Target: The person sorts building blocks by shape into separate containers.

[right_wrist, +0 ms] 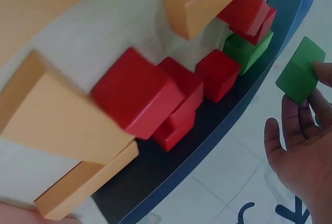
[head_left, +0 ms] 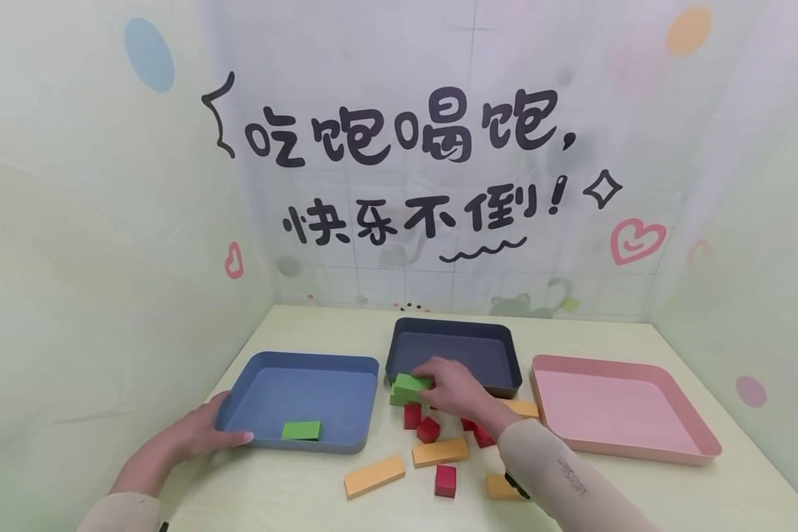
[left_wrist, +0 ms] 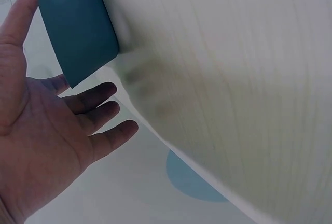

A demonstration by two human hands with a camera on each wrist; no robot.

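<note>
My right hand [head_left: 454, 388] pinches a green block [right_wrist: 302, 69] between thumb and fingers, just off the front left corner of the dark navy tray [head_left: 462, 353]. A second green block [right_wrist: 248, 53] lies on the table among red blocks [right_wrist: 136, 92], beside that tray's wall. My left hand [head_left: 196, 434] rests at the front left corner of the blue tray [head_left: 306, 391], its thumb along the front side and its fingers fairly straight by the left wall. Inside the blue tray, near its front wall, is another green block [head_left: 301, 431].
A pink tray [head_left: 628, 410] stands on the right. Several orange blocks [head_left: 374, 476] and red cubes [head_left: 445, 480] are scattered in front of the navy tray. Printed curtains [head_left: 439, 281] enclose the table [head_left: 273, 491] at the back and sides.
</note>
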